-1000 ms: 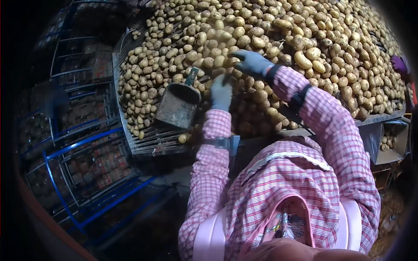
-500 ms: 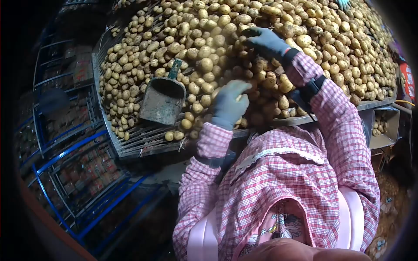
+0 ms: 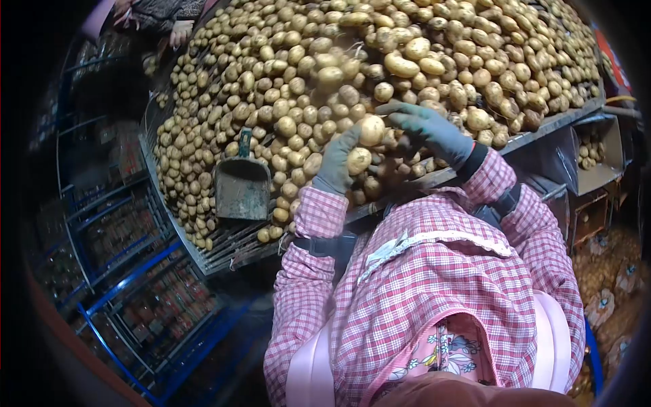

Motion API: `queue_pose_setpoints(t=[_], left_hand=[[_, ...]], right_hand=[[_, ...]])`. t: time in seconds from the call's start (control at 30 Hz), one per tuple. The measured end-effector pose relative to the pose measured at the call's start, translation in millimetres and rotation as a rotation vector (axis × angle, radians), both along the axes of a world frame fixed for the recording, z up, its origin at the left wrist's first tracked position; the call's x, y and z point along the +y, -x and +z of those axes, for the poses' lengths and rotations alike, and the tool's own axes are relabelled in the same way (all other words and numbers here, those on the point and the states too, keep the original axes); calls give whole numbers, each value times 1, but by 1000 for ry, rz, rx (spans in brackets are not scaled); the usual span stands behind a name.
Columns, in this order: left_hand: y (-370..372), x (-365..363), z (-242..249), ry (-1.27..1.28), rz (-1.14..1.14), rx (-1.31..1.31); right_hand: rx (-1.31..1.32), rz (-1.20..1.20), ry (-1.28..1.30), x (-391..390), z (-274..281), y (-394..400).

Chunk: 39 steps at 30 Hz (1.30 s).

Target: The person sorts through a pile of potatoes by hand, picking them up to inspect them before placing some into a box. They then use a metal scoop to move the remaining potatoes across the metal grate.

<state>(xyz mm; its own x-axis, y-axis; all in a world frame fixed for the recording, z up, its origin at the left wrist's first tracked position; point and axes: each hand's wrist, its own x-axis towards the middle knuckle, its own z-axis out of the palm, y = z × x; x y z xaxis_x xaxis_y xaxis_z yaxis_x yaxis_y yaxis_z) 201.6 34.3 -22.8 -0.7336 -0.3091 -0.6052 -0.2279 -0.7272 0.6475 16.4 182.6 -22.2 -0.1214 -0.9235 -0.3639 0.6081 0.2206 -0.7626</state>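
A wide heap of potatoes covers a slatted metal table in front of me. My left hand, in a grey-blue glove, is closed around a potato. A second, larger potato sits at its fingertips, between my two hands. My right hand, gloved alike, is open over the near edge of the heap. Its fingers stretch toward the larger potato, and its thumb side is in shadow. Left of my hands, a scoop with a green handle lies on the potatoes.
The metal table edge runs along the left and front. Blue-framed racks with packed goods stand at the left. A cardboard box holding potatoes is at the right. Another person's hand shows at the far left corner.
My right hand has come back from farther up the heap toward my left hand. Potatoes now show clearly in my left hand. The view has shifted, bringing another person into the upper left.
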Motion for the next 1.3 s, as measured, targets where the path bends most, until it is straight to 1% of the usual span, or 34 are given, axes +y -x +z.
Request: queue_pose_setpoints(t=[0.03, 0.07, 0.13, 0.17, 0.23, 0.27, 0.33, 0.37, 0.4, 0.43, 0.5, 0.53, 0.57, 0.6, 0.63, 0.67, 0.7, 0.73, 0.8, 0.83, 0.87, 0.9, 0.93, 0.97, 1.0, 1.03, 1.07, 1.1, 1.13, 1.17, 1.2, 1.27, 1.3], left_hand=[[9, 8, -4, -34, 12, -19], [17, 15, -8, 48, -3, -21], [33, 20, -20, 216, -34, -18], [38, 19, -27, 576, -258, -105], [56, 27, -20, 631, -276, -177], [65, 32, -16, 659, -285, -213], [77, 34, -2, 658, -323, -122], [83, 33, -1, 340, -224, -158], [90, 32, 1, 22, -127, -194], [92, 34, 5, 179, -155, -105], [108, 39, 12, 240, -78, -48], [123, 43, 15, 147, 23, -86], [135, 46, 12, 105, -53, -44], [155, 73, 24, 52, -15, -70], [160, 87, 6, 681, -243, 137], [166, 97, 2, 847, -413, 160], [173, 108, -2, 1018, -565, 199], [181, 115, -6, 988, -567, 226], [190, 130, -16, 919, -570, 267], [196, 139, -11, 917, -585, 307], [199, 142, -5, 902, -571, 307], [201, 144, 0, 886, -554, 306], [202, 138, 0, 852, -552, 290], [202, 131, 0, 818, -549, 273], [203, 125, 0, 784, -545, 257], [190, 109, -13, 732, -540, 192], [184, 102, -11, 688, -496, 124], [179, 95, -8, 642, -448, 57], [176, 94, 8, 602, -360, -16], [175, 92, 18, 563, -269, -87], [174, 86, 18, 573, -237, -67], [167, 71, 12, 593, -166, -30], [167, 64, 6, 662, -174, -27]], right_hand=[[-70, -85, 36, 1, 2, -9], [-48, -48, -22, 5, -7, -5], [-58, -76, -47, 13, -18, 0], [-17, -75, -80, 20, -21, 4], [65, -69, -143, 30, -20, 14], [-27, -116, -112, 37, -24, 18], [-211, -210, -48, 50, -31, 25], [-242, -289, -68, 58, -33, 29], [-298, -293, -23, 64, -33, 33], [-351, -300, 22, 70, -34, 37], [-443, -273, 64, 85, -23, 46], [-439, -251, 47, 86, -29, 49], [-399, -226, 19, 91, -33, 52], [-360, -200, -11, 93, -28, 52], [-424, -234, -140, 92, -25, 51], [-307, -320, 124, 88, -109, 40], [-353, -337, 107, 97, -104, 47], [-397, -346, 91, 104, -96, 56], [-369, -296, 109, 136, -98, 71], [-353, -270, 119, 147, -86, 81], [-355, -386, 89, 161, -72, 87], [-355, -500, 58, 178, -37, 99], [-247, -540, 32, 207, -23, 123], [-145, -681, 26, 228, 5, 138], [40, -763, -114, 260, 4, 165], [64, -880, -126, 297, -12, 193], [59, -849, -76, 341, -27, 228], [525, -925, -253, 389, -41, 267], [994, -962, -431, 424, -49, 296], [1025, -1021, -466, 441, -47, 310], [1058, -1079, -497, 451, -41, 325], [1050, -1012, -598, 414, -13, 312], [1015, -930, -465, 362, -11, 283]])
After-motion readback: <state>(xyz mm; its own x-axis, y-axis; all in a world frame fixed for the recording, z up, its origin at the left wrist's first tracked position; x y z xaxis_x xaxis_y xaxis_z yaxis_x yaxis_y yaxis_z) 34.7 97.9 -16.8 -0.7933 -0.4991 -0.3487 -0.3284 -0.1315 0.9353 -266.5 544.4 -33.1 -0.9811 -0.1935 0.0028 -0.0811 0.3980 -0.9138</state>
